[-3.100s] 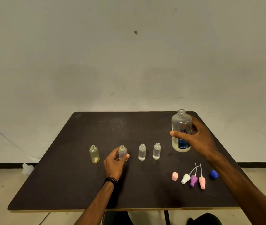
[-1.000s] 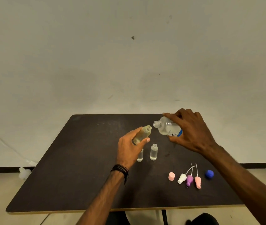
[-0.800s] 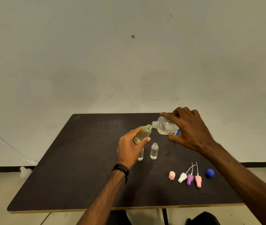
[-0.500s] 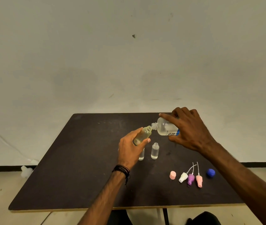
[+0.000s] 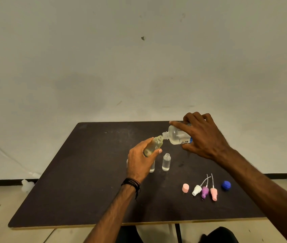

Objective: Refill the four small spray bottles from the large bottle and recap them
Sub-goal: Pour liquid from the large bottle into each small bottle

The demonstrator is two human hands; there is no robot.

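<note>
Over a dark, matte square surface [image 5: 86, 190], we hold a small yellow-tinted clear plastic spray bottle [image 5: 154, 145] in our left hand [image 5: 140, 163], fingers and thumb curled round its body, tilted so its open neck points up and to the right. Our right hand [image 5: 203, 137] wraps its grip over the large clear plastic bottle with a blue-and-white label [image 5: 177, 137], laid almost on its side so its threaded mouth meets the small bottle's neck; the two openings look to be touching or nearly so, and no stream can be made out. We judge both are lifted off the surface and angled toward each other to keep the pour short and steady and to spare the narrow neck a spill. Just below, a small clear plastic bottle [image 5: 166, 162] stands upright and uncapped, with a second clear bottle [image 5: 152, 168] mostly hidden behind the left hand and a sliver of what may be another at the hand's left edge. On the near right lie the tops, well apart from the pouring: a pink cap [image 5: 185, 188], a white sprayer head [image 5: 196, 189], a purple sprayer head [image 5: 204, 191], a pink sprayer head [image 5: 213, 194] with their dip tubes pointing far, and a blue screw cap [image 5: 226, 185], presumably the large bottle's. We reckon the refilling is at an early stage, recapping not yet begun.
</note>
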